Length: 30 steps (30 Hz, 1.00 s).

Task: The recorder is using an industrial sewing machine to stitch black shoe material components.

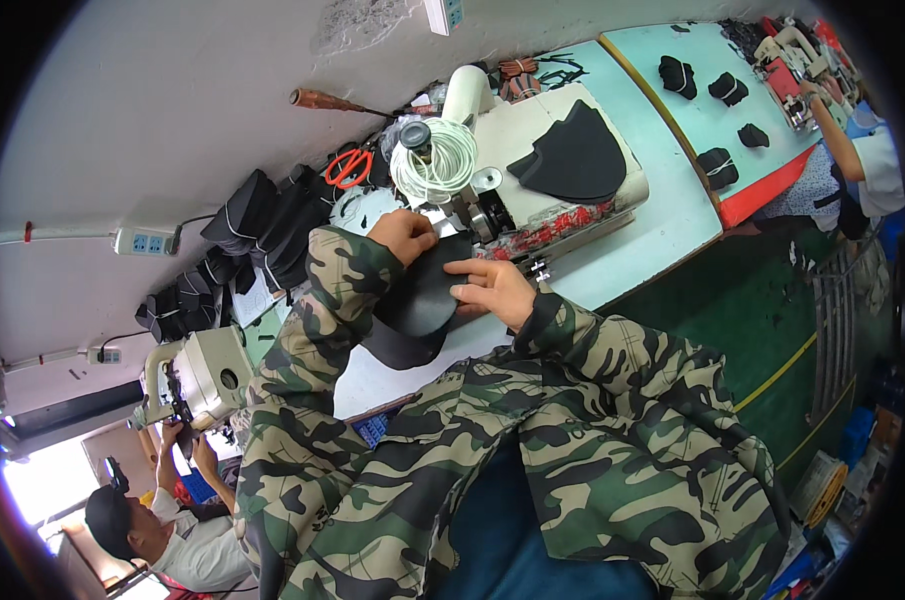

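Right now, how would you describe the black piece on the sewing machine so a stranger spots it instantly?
Find the cream sewing machine at the upper middle of the view, then the coil of white cord. Right of the coil, the flat black piece lies on the machine's top. Its jagged left edge sets it apart from the compact black bundles farther right.

No legible text, numbers or signs; red marks (564, 222) on sewing machine (512, 120) unreadable.
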Tool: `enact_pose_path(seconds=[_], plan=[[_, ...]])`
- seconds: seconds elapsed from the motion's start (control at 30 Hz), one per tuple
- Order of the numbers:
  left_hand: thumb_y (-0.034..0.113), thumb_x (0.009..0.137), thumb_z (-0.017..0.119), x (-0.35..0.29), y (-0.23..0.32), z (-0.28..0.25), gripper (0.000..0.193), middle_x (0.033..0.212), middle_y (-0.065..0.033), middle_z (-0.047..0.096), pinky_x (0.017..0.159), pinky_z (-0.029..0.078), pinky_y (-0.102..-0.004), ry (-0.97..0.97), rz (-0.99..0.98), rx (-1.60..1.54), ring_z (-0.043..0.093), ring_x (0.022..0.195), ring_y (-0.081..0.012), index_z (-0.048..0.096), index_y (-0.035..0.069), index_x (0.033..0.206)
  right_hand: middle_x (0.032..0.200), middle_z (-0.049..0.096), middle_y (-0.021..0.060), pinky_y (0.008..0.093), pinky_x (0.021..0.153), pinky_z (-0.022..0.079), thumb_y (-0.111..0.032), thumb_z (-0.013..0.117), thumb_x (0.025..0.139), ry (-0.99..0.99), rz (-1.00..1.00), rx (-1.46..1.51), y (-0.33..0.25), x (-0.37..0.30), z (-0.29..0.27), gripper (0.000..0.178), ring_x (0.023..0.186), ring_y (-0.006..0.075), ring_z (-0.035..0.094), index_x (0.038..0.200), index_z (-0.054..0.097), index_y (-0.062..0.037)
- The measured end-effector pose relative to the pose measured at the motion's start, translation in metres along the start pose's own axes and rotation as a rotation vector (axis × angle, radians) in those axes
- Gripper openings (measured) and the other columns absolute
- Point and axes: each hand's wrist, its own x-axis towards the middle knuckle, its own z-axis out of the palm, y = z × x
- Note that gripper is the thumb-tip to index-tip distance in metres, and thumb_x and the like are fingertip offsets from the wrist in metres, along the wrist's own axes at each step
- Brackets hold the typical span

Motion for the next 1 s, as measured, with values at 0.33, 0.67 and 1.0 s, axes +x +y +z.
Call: enact_pose_path(seconds=[0.33, 0.67, 1.0], plan=[[0.027, 0.079, 0.056, -0.003, 0.037, 0.056, 0.024, 0.072, -0.0176, 0.063, 0.066, 0.049, -0.0412, 0.433, 0.005, 0.218, 0.062, 0.071, -0.035, 0.068, 0.007, 0.086, 0.084, 0.067, 0.0137, 0.0273, 0.071, 0.05, -0.015, 0.067, 0.074, -0.058, -0.227, -1.025, -0.074, -0.003, -0.063, 0.035, 0.076, 0.0173, 0.064, 0.104, 0.062, 0.0018], [0.027, 0.088, 0.046, -0.004, 0.038, 0.071, 0.025, 0.067, -0.0199, 0.061, 0.062, 0.048, -0.0482, 0.506, -0.051, 0.324, 0.061, 0.067, -0.0389, 0.061, 0.008, 0.092, 0.08, 0.066, 0.0121, 0.0279, 0.068, 0.048, -0.016, 0.068, 0.071, -0.143, -0.209, -1.07, -0.087, 0.022, -0.072, 0.031, 0.071, 0.0172, 0.061, 0.098, 0.066, -0.0003], [0.023, 0.096, 0.039, -0.048, 0.027, 0.05, 0.028, 0.07, -0.009, 0.063, 0.039, 0.041, -0.0224, 0.109, 0.027, -0.605, 0.051, 0.037, -0.0145, 0.053, 0.002, 0.109, 0.093, 0.066, 0.0106, 0.0274, 0.077, 0.047, -0.004, 0.059, 0.076, -0.044, -0.361, -0.916, -0.107, -0.024, -0.061, 0.024, 0.083, 0.0159, 0.062, 0.099, 0.064, -0.0007]])
